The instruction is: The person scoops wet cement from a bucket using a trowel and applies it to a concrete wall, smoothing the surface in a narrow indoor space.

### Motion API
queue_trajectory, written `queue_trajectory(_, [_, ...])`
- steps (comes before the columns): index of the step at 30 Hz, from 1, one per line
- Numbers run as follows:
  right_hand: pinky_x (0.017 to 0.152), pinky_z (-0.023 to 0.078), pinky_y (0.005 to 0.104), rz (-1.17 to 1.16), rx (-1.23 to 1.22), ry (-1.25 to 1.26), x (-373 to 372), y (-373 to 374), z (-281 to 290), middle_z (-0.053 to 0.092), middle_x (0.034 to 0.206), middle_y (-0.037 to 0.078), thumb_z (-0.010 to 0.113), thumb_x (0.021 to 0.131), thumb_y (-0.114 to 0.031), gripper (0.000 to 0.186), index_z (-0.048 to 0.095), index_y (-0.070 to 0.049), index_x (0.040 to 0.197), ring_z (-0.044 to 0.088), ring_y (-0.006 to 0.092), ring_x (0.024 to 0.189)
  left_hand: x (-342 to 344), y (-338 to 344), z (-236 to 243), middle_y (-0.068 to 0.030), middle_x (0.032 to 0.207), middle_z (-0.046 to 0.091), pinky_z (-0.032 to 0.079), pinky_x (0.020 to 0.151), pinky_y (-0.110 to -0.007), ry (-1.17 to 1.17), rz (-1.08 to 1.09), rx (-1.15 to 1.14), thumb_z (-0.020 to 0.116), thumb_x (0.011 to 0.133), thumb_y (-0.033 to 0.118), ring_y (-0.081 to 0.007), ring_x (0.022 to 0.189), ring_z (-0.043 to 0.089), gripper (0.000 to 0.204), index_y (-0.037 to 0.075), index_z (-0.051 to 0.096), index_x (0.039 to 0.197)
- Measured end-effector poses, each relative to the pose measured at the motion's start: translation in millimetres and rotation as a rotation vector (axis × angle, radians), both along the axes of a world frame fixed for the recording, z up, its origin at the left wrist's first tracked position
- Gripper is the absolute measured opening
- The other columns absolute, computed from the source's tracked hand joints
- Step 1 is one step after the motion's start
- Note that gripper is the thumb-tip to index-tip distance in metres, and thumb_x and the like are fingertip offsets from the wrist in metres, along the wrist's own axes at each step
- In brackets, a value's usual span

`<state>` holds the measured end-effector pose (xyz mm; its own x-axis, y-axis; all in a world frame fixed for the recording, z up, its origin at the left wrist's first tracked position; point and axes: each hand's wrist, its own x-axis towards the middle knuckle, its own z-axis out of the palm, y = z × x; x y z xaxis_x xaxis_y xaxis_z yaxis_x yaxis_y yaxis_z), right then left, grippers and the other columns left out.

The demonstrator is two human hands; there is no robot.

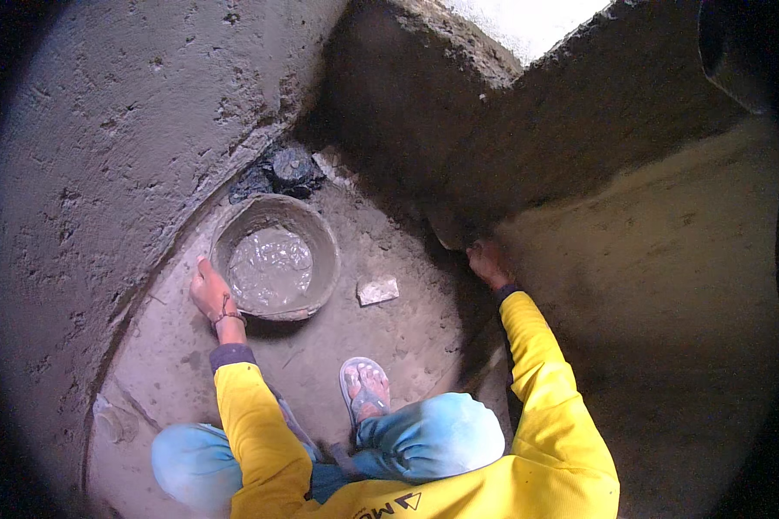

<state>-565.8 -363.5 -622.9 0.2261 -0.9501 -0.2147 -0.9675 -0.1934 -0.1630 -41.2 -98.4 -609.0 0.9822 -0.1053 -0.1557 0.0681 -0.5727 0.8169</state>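
Observation:
I am squatting on a concrete floor in a narrow corner. A round grey pan (322, 245) with wet cement slurry in it sits on the floor ahead of me. My left hand (209, 290) rests on the pan's left rim and grips it. My right hand (486, 261) is pressed against the bottom edge of the plastered wall (580, 130) on the right. A tool may be in it, but shadow hides that. Both arms wear yellow sleeves.
A rough cement wall (121, 130) curves along the left. Dark rubble (287, 169) lies in the corner behind the pan. A small pale scrap (377, 290) lies on the floor right of the pan. My sandalled foot (363, 389) and blue-trousered knees are below.

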Motion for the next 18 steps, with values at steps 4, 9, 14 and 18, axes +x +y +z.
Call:
queue_trajectory(4, [0.087,0.051,0.0525,0.083,-0.167,0.011,20.0,38.1,42.5,0.068,0.109,0.027,0.062,0.093,-0.027,0.035,0.064,-0.004,0.119,0.064,0.0471,0.103,2.4,1.9,-9.5,-0.03,0.077,0.066,0.046,0.07,-0.05,-0.033,0.032,-0.01,0.053,0.094,0.056,-0.0406,0.07,0.062,0.069,-0.011,0.068,0.083])
queue_trajectory(9, [0.07,0.052,0.0483,0.108,-0.463,-0.129,15.1,73.5,121.8,0.069,0.09,0.022,0.066,0.092,-0.028,0.03,0.066,-0.004,0.11,0.068,0.0406,0.082,-2.3,-6.9,4.5,-0.0307,0.083,0.068,0.047,0.072,-0.05,-0.017,-0.026,0.069,0.054,0.094,0.056,-0.0423,0.076,0.065,0.068,-0.01,0.069,0.087])
queue_trajectory(14, [0.069,0.052,0.0398,0.334,0.063,-0.333,72.6,114.1,247.7,0.069,0.087,0.017,0.067,0.093,-0.033,0.029,0.068,-0.007,0.107,0.066,0.032,0.075,0.5,-0.9,4.8,-0.0283,0.086,0.07,0.046,0.074,-0.05,-0.039,-0.038,0.04,0.056,0.093,0.057,-0.0412,0.08,0.066,0.066,-0.007,0.071,0.091])
queue_trajectory(18, [0.062,0.045,0.0269,0.508,0.752,-0.691,76.2,126.6,246.0,0.06,0.078,-0.002,0.062,0.097,-0.033,0.032,0.07,-0.003,0.105,0.052,0.0078,0.07,-9.3,-7.7,16.8,-0.0229,0.087,0.071,0.047,0.077,-0.044,0.032,-0.072,-0.063,0.054,0.096,0.053,-0.0332,0.08,0.064,0.062,-0.006,0.071,0.096])
